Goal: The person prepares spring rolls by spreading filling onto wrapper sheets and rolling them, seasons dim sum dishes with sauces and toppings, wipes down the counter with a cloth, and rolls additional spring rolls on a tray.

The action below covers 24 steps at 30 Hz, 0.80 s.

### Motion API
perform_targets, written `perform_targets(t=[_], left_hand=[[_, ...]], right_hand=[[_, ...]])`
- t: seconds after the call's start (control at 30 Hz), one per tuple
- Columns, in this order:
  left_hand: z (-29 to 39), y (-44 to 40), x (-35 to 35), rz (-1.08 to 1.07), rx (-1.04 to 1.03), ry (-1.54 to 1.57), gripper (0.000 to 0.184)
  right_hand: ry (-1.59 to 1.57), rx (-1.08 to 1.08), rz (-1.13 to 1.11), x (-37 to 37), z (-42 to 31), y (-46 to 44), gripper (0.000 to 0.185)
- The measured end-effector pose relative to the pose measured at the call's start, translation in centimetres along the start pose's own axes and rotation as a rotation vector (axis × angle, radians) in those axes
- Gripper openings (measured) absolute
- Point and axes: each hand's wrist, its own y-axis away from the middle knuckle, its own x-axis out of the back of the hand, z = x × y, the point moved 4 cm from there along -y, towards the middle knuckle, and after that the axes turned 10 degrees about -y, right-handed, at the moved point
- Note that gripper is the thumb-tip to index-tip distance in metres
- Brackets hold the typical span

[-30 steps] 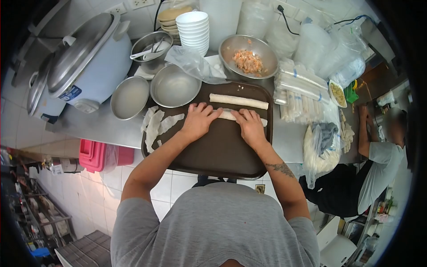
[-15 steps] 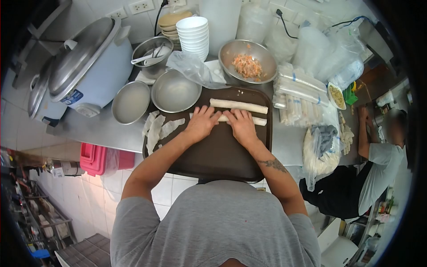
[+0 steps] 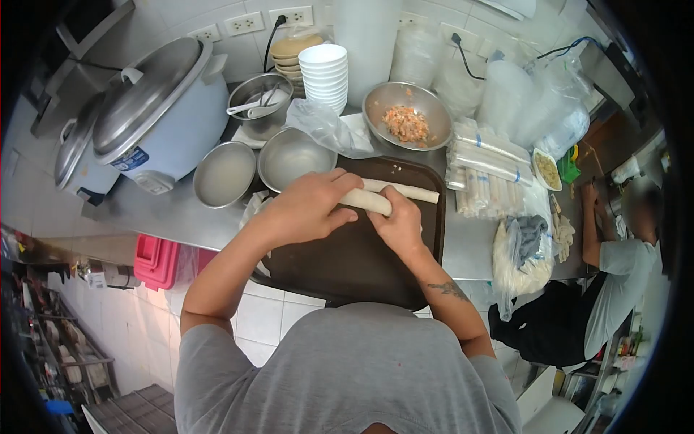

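Observation:
A pale, long wrapped roll (image 3: pixel 371 202) is raised off the brown tray (image 3: pixel 340 271), tilted toward me at its right end. My left hand (image 3: pixel 314 205) curls its fingers around the left end, with the thumb beneath. Close to the other end, my right hand (image 3: pixel 397 223) grips it between thumb and fingers. Behind them a second pale roll (image 3: pixel 410 191) lies on the tray, its left part hidden by my hands. Scraps of wrapper (image 3: pixel 254 207) at the tray's left edge are mostly covered by my left forearm.
Behind the tray stand a metal bowl of orange-flecked filling (image 3: pixel 406 123) and an empty-looking metal bowl (image 3: pixel 295 160). Packs of wrapped rolls (image 3: pixel 491 163) lie to the right. A large rice cooker (image 3: pixel 170 116) stands left. Another person (image 3: pixel 622 253) works at far right.
Both hands were flat on the front roll on the tray. Now they have lifted it and hold it by its ends. The view has shifted slightly.

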Motion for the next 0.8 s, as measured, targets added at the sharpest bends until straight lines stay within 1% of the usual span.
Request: perform_targets(t=[0.07, 0.1, 0.2, 0.23, 0.33, 0.43, 0.53, 0.63, 0.73, 0.8], left_hand=[[2.1, 0.3, 0.6, 0.06, -0.086, 0.057, 0.032], [3.2, 0.4, 0.7, 0.091, -0.13, 0.082, 0.031], [6.5, 0.6, 1.0, 0.19, -0.237, 0.003, 0.028], [7.0, 0.7, 1.2, 0.227, -0.249, -0.017, 0.027], [7.9, 1.4, 1.8, 0.19, -0.205, -0.026, 0.027], [7.6, 1.9, 1.2, 0.215, -0.196, -0.01, 0.026], [7.2, 1.8, 1.2, 0.257, -0.13, 0.036, 0.024], [7.2, 1.8, 1.2, 0.222, -0.107, 0.027, 0.024], [7.1, 1.9, 1.3, 0.259, -0.046, 0.134, 0.025], [7.8, 2.1, 2.2, 0.258, -0.041, 0.052, 0.02]], right_hand=[[-0.145, -0.052, -0.034, 0.5, -0.9, 0.0, 0.017], [-0.216, -0.043, -0.039, 0.8, -2.5, 0.1, 0.018], [-0.55, 0.064, -0.017, 0.0, -3.3, 1.1, 0.02], [-0.56, 0.048, -0.013, 0.1, -3.5, 1.4, 0.019], [-0.529, 0.132, -0.042, 0.0, -3.6, 2.0, 0.017], [-0.526, 0.161, -0.082, 0.2, -4.2, 2.3, 0.014], [-0.653, -0.023, -0.023, -0.1, -5.8, 2.5, 0.011], [-0.7, 0.001, -0.066, 0.5, -7.6, 2.0, 0.01], [-0.716, -0.068, -0.127, 0.7, -8.0, 1.9, 0.012], [-0.625, -0.06, -0.134, 0.7, -7.8, 1.9, 0.016]])
